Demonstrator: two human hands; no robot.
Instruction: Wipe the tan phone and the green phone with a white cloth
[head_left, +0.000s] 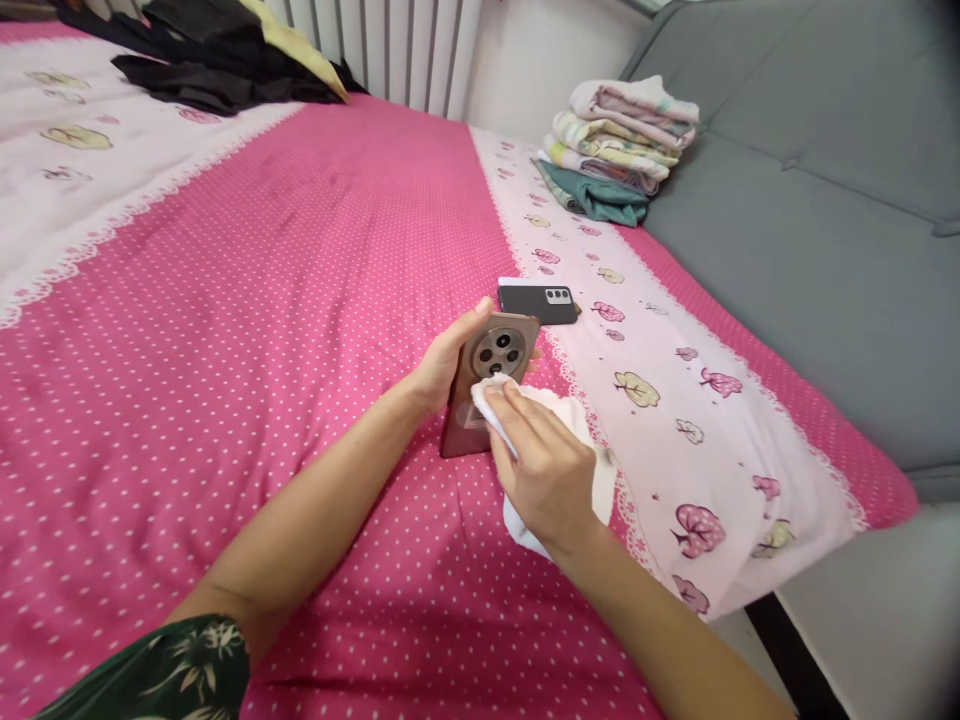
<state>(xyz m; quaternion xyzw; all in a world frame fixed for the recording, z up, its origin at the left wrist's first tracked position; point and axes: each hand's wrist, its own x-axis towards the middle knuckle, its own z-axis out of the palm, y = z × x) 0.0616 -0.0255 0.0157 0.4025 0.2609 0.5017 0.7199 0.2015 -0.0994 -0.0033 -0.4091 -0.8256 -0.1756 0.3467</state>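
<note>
My left hand (444, 362) grips a bronze-coloured smartphone (461, 437) by its edges, tilted with its back towards me. A large round camera module (499, 350) shows near its upper end. Bunched in my right hand (546, 460) is a white cloth (566, 408), its folded edge pressed against the phone's back just below the camera module. The cloth's loose part hangs behind and under that hand. Some of the phone's back is hidden by the cloth and my right fingers. Just beyond lies a second, dark phone (529, 298), camera side up.
A pink dotted bedspread (322, 240) with pale printed bands covers the bed. Folded cloths (619, 145) are stacked by the grey padded headboard (810, 140). Dark clothes (217, 60) lie at the far left, before a white radiator (405, 45). The bed's edge is at the lower right.
</note>
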